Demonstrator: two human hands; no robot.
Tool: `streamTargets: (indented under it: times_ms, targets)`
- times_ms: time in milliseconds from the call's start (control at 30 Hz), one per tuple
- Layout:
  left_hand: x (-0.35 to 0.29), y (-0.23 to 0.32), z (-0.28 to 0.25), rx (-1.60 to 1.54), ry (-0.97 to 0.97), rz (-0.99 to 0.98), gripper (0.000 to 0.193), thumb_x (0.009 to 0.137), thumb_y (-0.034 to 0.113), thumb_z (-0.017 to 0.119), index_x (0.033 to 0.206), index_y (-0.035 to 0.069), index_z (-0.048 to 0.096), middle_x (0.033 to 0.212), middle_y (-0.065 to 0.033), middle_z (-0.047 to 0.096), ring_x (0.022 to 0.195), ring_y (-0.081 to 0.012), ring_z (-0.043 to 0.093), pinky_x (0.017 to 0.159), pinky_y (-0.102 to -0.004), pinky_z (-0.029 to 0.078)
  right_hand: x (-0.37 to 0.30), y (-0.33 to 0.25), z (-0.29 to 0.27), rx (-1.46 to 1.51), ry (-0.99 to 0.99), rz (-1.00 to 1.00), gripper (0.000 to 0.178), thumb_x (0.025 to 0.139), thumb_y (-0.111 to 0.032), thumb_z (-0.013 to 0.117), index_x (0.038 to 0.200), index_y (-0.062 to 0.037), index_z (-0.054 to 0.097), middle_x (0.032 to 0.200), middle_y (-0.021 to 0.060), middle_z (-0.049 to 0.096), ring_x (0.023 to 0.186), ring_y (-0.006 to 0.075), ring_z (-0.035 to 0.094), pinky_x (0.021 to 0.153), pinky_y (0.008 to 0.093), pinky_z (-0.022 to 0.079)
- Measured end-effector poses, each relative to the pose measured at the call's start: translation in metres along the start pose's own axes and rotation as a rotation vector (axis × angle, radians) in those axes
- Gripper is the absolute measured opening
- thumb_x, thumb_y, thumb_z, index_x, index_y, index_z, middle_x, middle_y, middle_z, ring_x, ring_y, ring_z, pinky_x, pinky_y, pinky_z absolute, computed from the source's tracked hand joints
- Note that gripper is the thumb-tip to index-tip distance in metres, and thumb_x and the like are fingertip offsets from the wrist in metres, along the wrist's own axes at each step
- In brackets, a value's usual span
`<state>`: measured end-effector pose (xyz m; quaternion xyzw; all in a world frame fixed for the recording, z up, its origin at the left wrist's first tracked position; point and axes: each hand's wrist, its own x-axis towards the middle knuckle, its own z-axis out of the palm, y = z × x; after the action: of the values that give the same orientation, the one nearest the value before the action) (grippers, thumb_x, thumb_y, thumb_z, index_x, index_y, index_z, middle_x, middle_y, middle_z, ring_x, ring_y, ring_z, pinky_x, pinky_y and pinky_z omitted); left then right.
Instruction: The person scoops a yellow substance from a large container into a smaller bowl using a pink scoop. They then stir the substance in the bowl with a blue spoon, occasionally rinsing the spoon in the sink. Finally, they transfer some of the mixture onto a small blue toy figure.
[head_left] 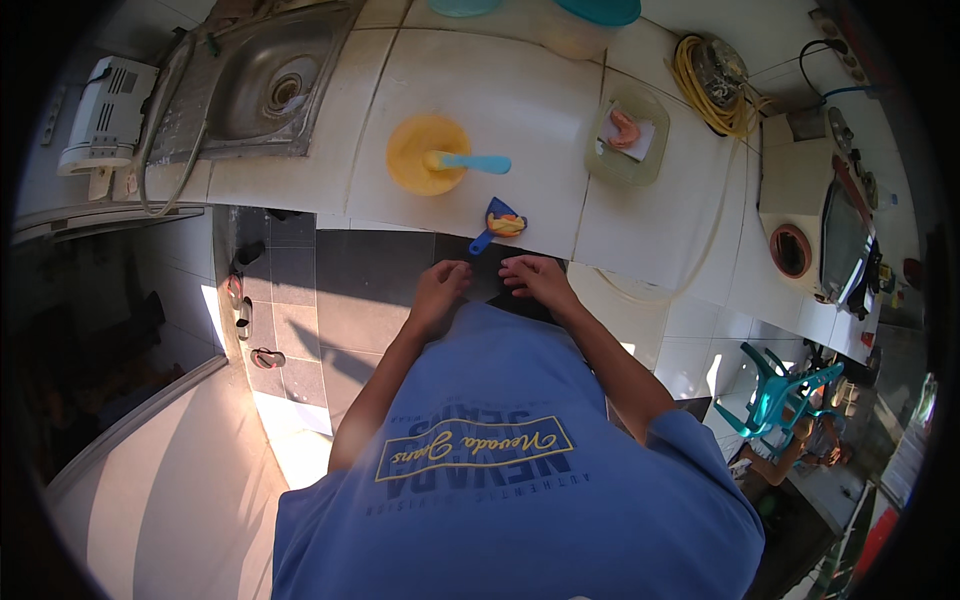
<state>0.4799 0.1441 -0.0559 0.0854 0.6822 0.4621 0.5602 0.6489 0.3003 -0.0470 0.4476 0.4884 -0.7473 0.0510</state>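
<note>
My left hand (440, 292) hovers just off the counter's front edge, its fingers loosely curved with nothing visible in them. To its right, my right hand (541, 282) holds nothing, its fingers a little apart and pointing inward. Just beyond both hands a blue dental impression tray (483, 240) lies at the counter edge, its handle toward me. Yellow and orange material (507, 225) sits in it. Farther back stands a yellow mixing bowl (408, 135), with a light blue spatula (480, 162) resting in it. A pink horseshoe-shaped dental piece (624, 129) lies on white paper inside a translucent greenish container (640, 172).
A metal sink (235, 80) is set into the white tiled counter (470, 85) at the left. Teal-lidded containers (600, 12) stand at the back. A coiled yellow hose (688, 85) lies back right. Beyond a turquoise chair (765, 390), a person (815, 440) is at the right.
</note>
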Motion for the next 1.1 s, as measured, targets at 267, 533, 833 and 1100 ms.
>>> streamTargets:
  times_ms: [267, 533, 833, 1100]
  targets:
    - [0.005, -0.137, -0.191, 0.137, 0.338, -0.284, 0.032, 0.096, 0.033, 0.059, 0.115, 0.007, 0.06, 0.105, -0.0075, 0.069, 0.089, -0.0185, 0.067, 0.076, -0.0308, 0.052, 0.033, 0.005, 0.088, 0.719, 0.282, -0.127, 0.028, 0.098, -0.026, 0.059, 0.106, 0.0015, 0.059, 0.103, 0.0115, 0.066, 0.095, 0.0195, 0.066, 0.083, 0.0304, 0.054]
    - [-0.04, -0.26, -0.318, 0.174, 0.369, -0.365, 0.03, 0.094, 0.025, 0.06, 0.113, 0.002, 0.062, 0.089, -0.0104, 0.071, 0.071, -0.0159, 0.067, 0.06, -0.0291, 0.053, 0.029, 0.018, 0.106, 0.403, 0.661, -0.274, 0.02, 0.101, -0.017, 0.05, 0.104, -0.0009, 0.062, 0.081, 0.0059, 0.064, 0.067, 0.0101, 0.061, 0.06, 0.0243, 0.052]
    - [0.002, -0.224, -0.289, 0.255, 0.231, -0.12, 0.033, 0.096, 0.025, 0.06, 0.117, 0.0, 0.061, 0.091, -0.0102, 0.07, 0.076, -0.0155, 0.066, 0.066, -0.0279, 0.053, 0.041, 0.043, 0.089, 0.305, 0.67, -0.401, 0.021, 0.099, -0.015, 0.051, 0.094, -0.0012, 0.065, 0.069, 0.0025, 0.063, 0.061, 0.0078, 0.06, 0.055, 0.023, 0.049]
    - [-0.015, -0.172, -0.284, 0.147, 0.284, -0.19, 0.035, 0.097, 0.027, 0.059, 0.119, 0.0, 0.06, 0.102, -0.0127, 0.069, 0.08, -0.0174, 0.068, 0.065, -0.0295, 0.054, 0.039, 0.044, 0.084, 0.34, 0.629, -0.413, 0.021, 0.099, -0.015, 0.051, 0.096, -0.0008, 0.067, 0.07, 0.0012, 0.062, 0.06, 0.0064, 0.057, 0.056, 0.0213, 0.047]
